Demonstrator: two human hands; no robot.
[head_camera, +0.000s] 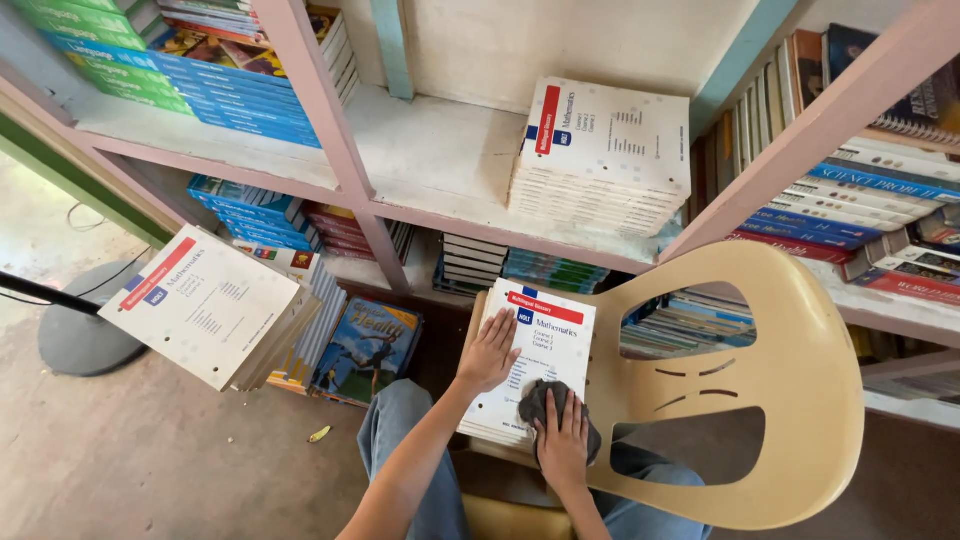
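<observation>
- Right hand at bottom centre presses flat on a dark cloth, fingers spread.
- Left hand lies open on my white booklet stack, mid-frame on the beige chair.

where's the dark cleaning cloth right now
In the head view, low and centre: the dark cloth lies under the right hand on the white book stack on the chair.
</observation>
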